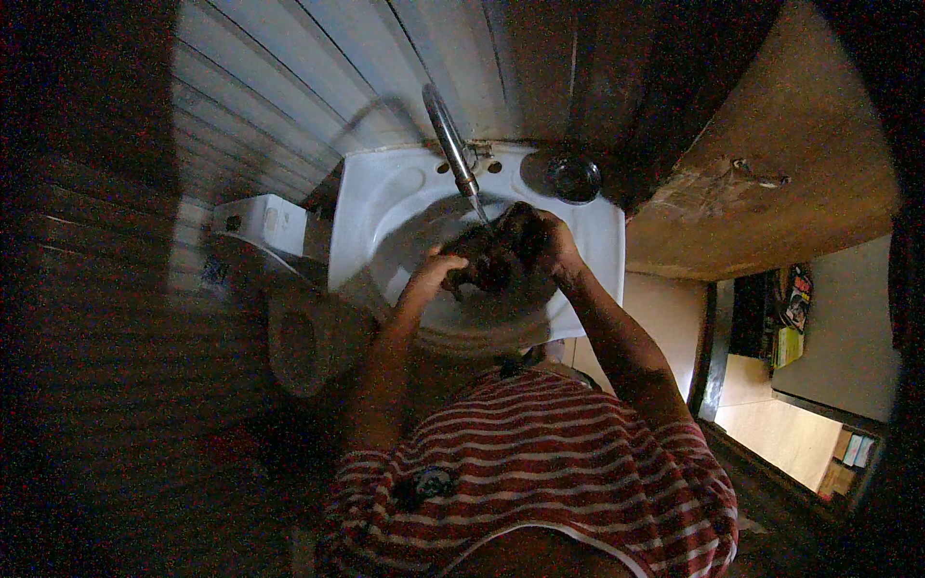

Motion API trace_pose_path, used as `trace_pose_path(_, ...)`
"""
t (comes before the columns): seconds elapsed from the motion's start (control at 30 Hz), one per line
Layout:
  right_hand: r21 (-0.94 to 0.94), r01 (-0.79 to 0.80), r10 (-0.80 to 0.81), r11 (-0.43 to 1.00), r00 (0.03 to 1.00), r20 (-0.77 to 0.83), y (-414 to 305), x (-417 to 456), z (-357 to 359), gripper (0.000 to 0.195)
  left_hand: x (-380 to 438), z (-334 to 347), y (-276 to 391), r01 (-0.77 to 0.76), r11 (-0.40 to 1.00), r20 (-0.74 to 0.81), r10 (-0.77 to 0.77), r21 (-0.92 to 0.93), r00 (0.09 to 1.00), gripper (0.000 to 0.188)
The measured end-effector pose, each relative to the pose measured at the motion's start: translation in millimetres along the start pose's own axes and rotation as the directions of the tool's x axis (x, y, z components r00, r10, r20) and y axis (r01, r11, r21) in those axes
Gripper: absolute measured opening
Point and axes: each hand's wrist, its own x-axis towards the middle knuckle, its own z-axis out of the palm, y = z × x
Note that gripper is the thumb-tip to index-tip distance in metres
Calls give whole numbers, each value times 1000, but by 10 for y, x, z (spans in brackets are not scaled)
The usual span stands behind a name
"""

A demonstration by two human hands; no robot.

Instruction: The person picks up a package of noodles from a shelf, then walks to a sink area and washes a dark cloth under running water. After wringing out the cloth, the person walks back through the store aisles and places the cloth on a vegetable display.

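Over a white ceramic washbasin, both of my hands grip a dark, bunched cloth. My left hand holds its left side, thumb laid across the top. On the right, my right hand clutches the upper end, its fingers partly hidden in shadow. A chrome gooseneck faucet reaches over the bowl, and a thin stream of water falls from its tip onto the cloth. Poor light leaves the cloth's exact kind unclear.
A dark round bowl sits on the basin's back right corner. To the left are a toilet and its white cistern. Slatted panels cover the wall behind. A brown door with a handle stands at right, beside a doorway.
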Motion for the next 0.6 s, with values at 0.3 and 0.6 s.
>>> trace_pose_path(0.3,-616,119,-233,779,966,-108,881,188,-970,57,-574,1017,991,-350,925,-78,342,-146,936,30)
trace_pose_path(0.6,37,47,-44,998,995,-86,709,148,-401,38,-525,1520,715,-593,410,38,801,693,598,29)
